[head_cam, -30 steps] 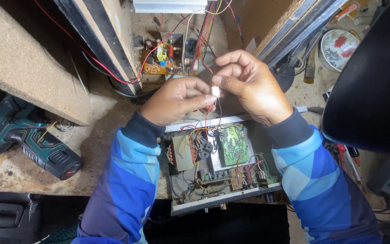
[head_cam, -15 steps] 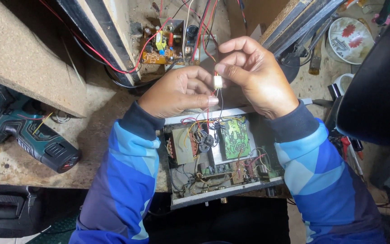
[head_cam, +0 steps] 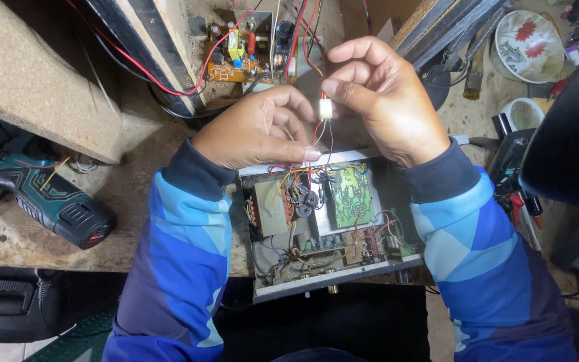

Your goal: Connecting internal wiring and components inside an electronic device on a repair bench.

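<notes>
Pinching a small white connector (head_cam: pixel 326 109) between thumb and forefinger, our right hand (head_cam: pixel 387 100) held it up above the opened amplifier chassis (head_cam: pixel 323 221), the other fingers curled loosely and spread clear of it. Thin red and dark wires (head_cam: pixel 317 137) dropped from the connector into the chassis, so we judged it was lifted just high enough to keep those leads slack and in plain sight. Our left hand (head_cam: pixel 256 131) sat just beside it, fingers folded half shut, the thumb stretched flat toward the wires; whether it truly gripped a lead we could not tell, though it looked placed to steady them near the plug.

Below the hands lay the green circuit board (head_cam: pixel 350 194) and a boxy transformer (head_cam: pixel 269 208) inside the chassis, which rested on the near edge of the worn wooden bench (head_cam: pixel 129 201), close to our body, probably so that both forearms could reach over it.

Behind the hands a smaller orange board (head_cam: pixel 239 57) with upright components lay among red leads. Well to the left a teal cordless drill (head_cam: pixel 41 194) lay on its side on the bench, apart from the work. Off to the right stood a flowered bowl (head_cam: pixel 529 43) holding small bits
</notes>
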